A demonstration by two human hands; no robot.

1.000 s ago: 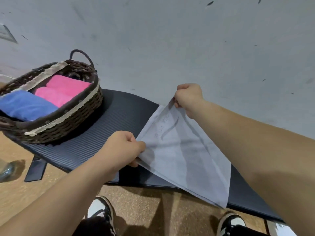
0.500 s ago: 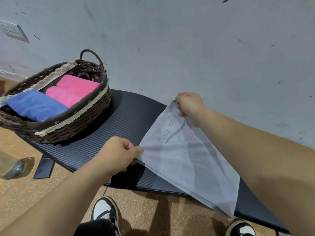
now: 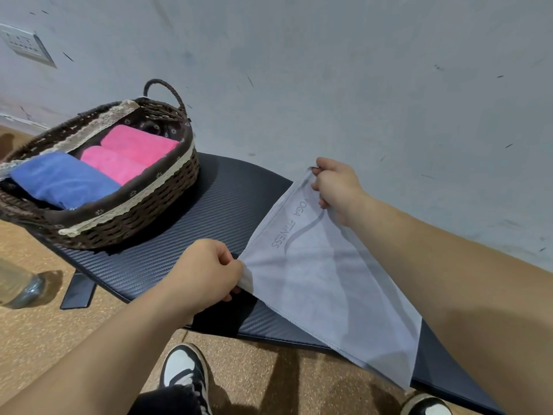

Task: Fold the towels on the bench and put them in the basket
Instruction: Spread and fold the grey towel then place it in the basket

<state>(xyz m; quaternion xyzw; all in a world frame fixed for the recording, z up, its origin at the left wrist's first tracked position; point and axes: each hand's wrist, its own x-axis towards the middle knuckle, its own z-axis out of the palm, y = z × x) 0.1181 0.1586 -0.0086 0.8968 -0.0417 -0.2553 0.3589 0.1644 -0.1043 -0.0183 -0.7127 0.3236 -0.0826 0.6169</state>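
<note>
A pale grey towel (image 3: pixel 323 283) with printed lettering is stretched over the dark bench (image 3: pixel 191 235). My left hand (image 3: pixel 206 271) pinches its near corner. My right hand (image 3: pixel 336 187) grips its far corner close to the wall. The towel's lower right corner hangs past the bench's front edge. At the left end of the bench stands a brown wicker basket (image 3: pixel 125 226) with a lace trim. Inside it lie a folded blue towel (image 3: pixel 62 181) and two folded pink towels (image 3: pixel 131 154).
A grey wall (image 3: pixel 329 70) runs right behind the bench, with a socket plate (image 3: pixel 24 43) at upper left. A clear bottle (image 3: pixel 18 286) lies on the brown floor at left. My two shoes (image 3: pixel 185 372) show below the bench's front edge.
Both hands keep their hold on the towel's corners. The view has shifted, so basket and bench sit a little lower and further right in frame. The towel is pulled flatter and its lettering shows plainly.
</note>
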